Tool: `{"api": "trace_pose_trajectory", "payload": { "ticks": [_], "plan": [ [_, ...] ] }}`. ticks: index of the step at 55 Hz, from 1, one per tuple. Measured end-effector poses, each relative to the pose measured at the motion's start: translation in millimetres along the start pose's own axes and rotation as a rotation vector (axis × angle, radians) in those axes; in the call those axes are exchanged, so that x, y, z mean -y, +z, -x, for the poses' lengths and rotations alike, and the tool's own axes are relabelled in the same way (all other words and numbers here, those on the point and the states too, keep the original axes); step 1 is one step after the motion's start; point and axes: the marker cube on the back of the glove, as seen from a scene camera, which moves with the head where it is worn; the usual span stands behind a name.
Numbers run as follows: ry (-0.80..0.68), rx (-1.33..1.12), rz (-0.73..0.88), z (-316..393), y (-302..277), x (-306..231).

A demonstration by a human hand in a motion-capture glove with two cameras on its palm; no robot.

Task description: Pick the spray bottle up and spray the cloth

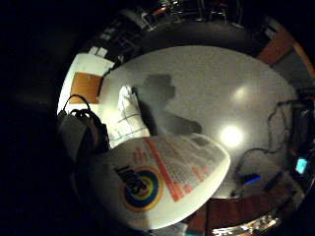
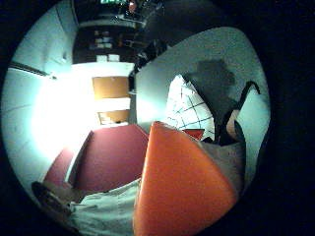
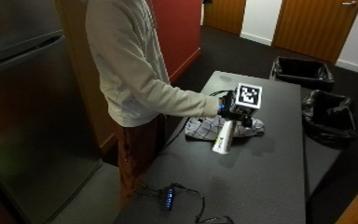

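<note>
Spray bottle (image 3: pixel 222 138) hangs over the dark table (image 3: pixel 259 186), long axis roughly upright, base down and tilted a little toward the table's near end, head up inside the hand. Whether the base touches the tabletop can't be told from the outside view. Body is white; the little finger side palm view shows its label with a target-style ring logo and an orange stripe, filling much of the view, so it is close to the palm. In the thumb side palm view a big orange surface, probably part of the bottle, covers the area nearest the palm. Nozzle direction not readable.

Right hand (image 3: pixel 231 108), black glove, grips the bottle at its top, fingers curled round the neck or trigger area; the exact finger spread is hidden. Arm in a light sleeve reaches out across the table.

Cloth (image 3: pixel 199 128), white with a dark grid pattern, lies crumpled on the table just behind and beside the bottle, partly hidden by it. Palm views show the same cloth flat on the grey surface next to the bottle.

Small device with blue lights (image 3: pixel 167 198) and a cable sit at the table's near end, well apart from the bottle.
</note>
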Motion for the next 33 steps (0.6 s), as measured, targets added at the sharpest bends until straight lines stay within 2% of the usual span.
{"api": "trace_pose_trajectory", "payload": {
  "ticks": [19,26,33],
  "plan": [
    [-0.044,-0.623,0.27,115.7,-19.2,-13.5],
    [-0.042,-0.828,0.323,144.0,-0.7,-20.8],
    [-0.038,-0.896,0.347,153.1,26.1,-27.4]
  ]
}}
